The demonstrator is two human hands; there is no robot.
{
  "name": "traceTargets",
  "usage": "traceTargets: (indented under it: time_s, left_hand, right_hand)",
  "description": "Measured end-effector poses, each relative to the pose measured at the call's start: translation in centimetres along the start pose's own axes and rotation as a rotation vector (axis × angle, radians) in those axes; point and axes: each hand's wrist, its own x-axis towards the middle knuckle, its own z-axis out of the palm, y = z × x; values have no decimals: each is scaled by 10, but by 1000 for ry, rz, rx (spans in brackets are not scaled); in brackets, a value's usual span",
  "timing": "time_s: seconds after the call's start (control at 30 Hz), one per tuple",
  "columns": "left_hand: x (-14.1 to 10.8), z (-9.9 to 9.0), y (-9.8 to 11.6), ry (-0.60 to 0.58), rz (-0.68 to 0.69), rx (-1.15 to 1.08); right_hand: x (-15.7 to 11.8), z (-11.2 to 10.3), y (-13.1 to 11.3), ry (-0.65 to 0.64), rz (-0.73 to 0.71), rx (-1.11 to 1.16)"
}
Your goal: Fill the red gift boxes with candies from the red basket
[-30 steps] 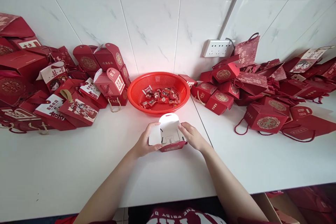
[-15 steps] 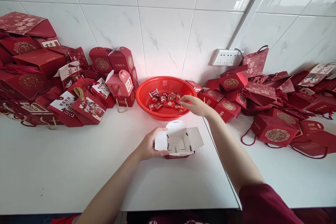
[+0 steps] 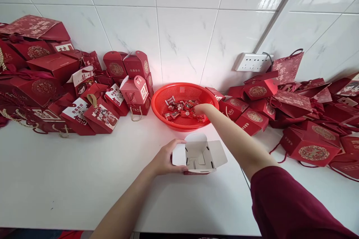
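An open red box with a white inside [image 3: 199, 156] sits on the white table, its flaps spread. My left hand [image 3: 170, 158] holds it by the left side, thumb in front and fingers behind. Behind the box stands a red mesh basket [image 3: 182, 89] with several red-wrapped candies [image 3: 186, 113] in it. My right hand [image 3: 202, 109] reaches into the right part of the basket at the candies; its fingers point down and their tips are hidden. No candy shows inside the box.
Red gift boxes [image 3: 53, 64] are piled on the left, with small stacked ones [image 3: 136, 64] beside the basket. More red boxes [image 3: 314, 145] crowd the right side. A white power strip [image 3: 253, 62] is at the tiled wall.
My right hand has moved down into the basket from above its right rim. The camera view has shifted slightly. My left hand keeps its hold on the box.
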Motion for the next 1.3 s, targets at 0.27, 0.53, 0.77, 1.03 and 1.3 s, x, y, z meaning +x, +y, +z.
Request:
traceTargets:
  time_s: [0.27,0.53,0.77,1.03,1.3]
  left_hand:
    - [0,1,0,5,2,-12]
    - [0,0,-2,27,10,5]
    - [3,1,0,44,38,58]
    - [8,7,-4,60,71,92]
    - [13,11,-7,109,81,61]
  right_hand:
    - [-6,13,-16,-144,-7,-14]
    - [-56,-10,-3,117,-280,290]
    - [-161,54,10,617,-571,1188]
    - [-203,111,16,491,-432,1717]
    - [-200,131,10,586,-290,1653]
